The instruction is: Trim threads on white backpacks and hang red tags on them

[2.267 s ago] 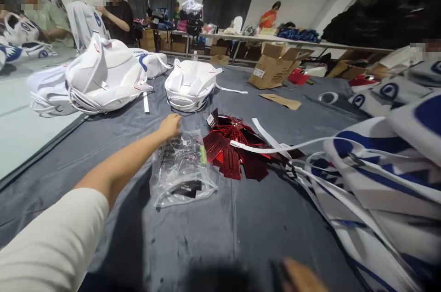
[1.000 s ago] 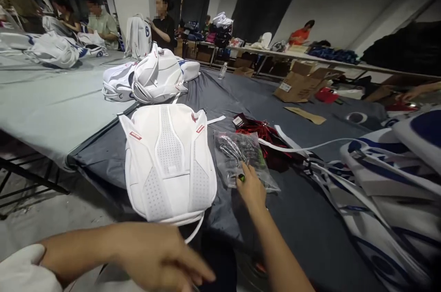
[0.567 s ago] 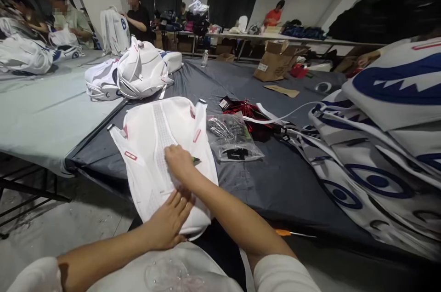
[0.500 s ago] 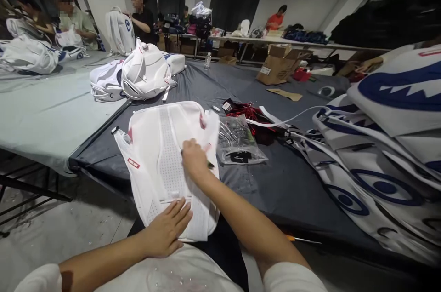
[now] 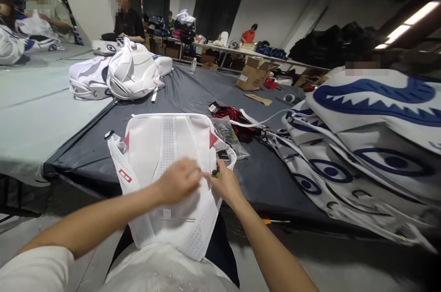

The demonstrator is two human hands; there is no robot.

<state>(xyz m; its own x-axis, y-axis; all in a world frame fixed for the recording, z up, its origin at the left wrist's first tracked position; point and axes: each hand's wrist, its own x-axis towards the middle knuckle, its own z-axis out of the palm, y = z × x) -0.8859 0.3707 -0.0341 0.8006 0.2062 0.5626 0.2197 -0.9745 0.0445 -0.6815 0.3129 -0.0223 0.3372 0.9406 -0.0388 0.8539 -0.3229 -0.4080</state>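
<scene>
A white backpack (image 5: 144,145) lies back side up across my lap and the table edge, its padded straps and red corner patches showing. My right hand (image 5: 225,184) is closed at the right strap, with the black-and-green end of a small tool (image 5: 215,173) sticking out of it; the rest of the tool is hidden. Over the middle of the back panel is my left hand (image 5: 182,179), smeared by motion, its fingertips close to the right hand. Whether the left fingers pinch anything cannot be made out.
Grey-and-blue bags with eye and teeth patterns (image 5: 365,145) are heaped on the right. White backpacks (image 5: 134,71) stand at the back left. Beyond my backpack lie a clear plastic bag (image 5: 227,131) and red-black material (image 5: 241,122). A cardboard box (image 5: 253,73) and several people are farther off.
My left hand has lifted from the backpack's lower part and moved up toward the right hand. My right hand has shifted right to the strap. The view has turned right.
</scene>
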